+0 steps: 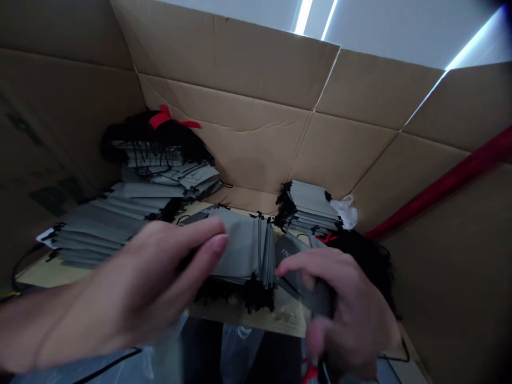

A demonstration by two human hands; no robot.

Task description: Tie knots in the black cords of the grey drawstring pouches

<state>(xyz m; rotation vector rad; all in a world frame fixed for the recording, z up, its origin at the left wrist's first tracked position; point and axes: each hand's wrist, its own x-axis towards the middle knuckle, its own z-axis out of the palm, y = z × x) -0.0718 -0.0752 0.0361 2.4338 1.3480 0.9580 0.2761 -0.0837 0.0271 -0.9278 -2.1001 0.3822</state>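
My left hand (160, 277) is closed, thumb and forefinger pressed together in front of the middle stack of grey cards (236, 242). A pale grey, blurred shape (168, 349) hangs below it; what the fingers pinch is hidden. My right hand (352, 306) curls around a dark, blurred object (322, 301), its forefinger reaching toward the right edge of that stack. Black cord tufts (258, 296) stick out along the stack's near edge. Just beyond my right fingers lies a dark grey card with pale lettering (287, 256).
Cardboard walls (248, 112) enclose the work surface (280, 317). Grey card piles lie at left (108, 221) and right (314, 202). Black cord bundles with red ties stand at back left (132, 128) and right (368, 256). A red strip (440, 184) slants along the right wall.
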